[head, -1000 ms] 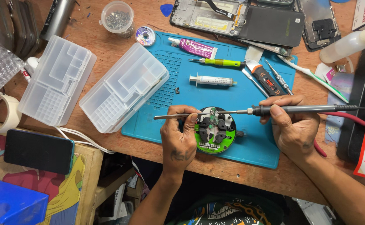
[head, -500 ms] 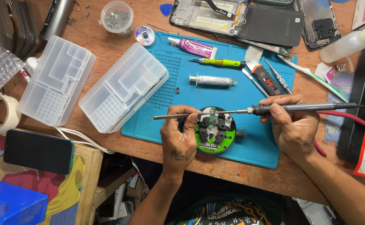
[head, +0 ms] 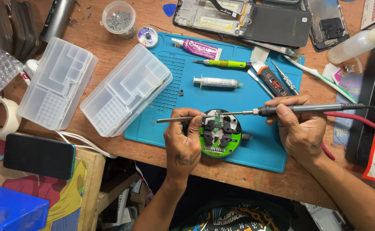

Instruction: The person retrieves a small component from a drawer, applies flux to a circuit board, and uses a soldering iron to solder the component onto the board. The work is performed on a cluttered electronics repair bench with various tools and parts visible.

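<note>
Head view: right hand [head: 300, 128] grips the soldering iron [head: 298, 109] lying crosswise, tip leftward at the round fixture [head: 220, 133]; left hand [head: 183, 143] pinches tweezers [head: 174, 119].

Plainly a phone-repair workbench: blue mat [head: 264, 145] under the hands, opened phones [head: 243, 19] well beyond the soldering iron [head: 298, 109], screwdrivers [head: 226, 64] and syringe [head: 217, 82] just above the grip, parts boxes [head: 125, 90] left of it.

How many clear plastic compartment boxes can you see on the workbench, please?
2: one compartment box lies at the left on the wooden bench, the other box beside it, overlapping the blue mat's left edge.
</note>
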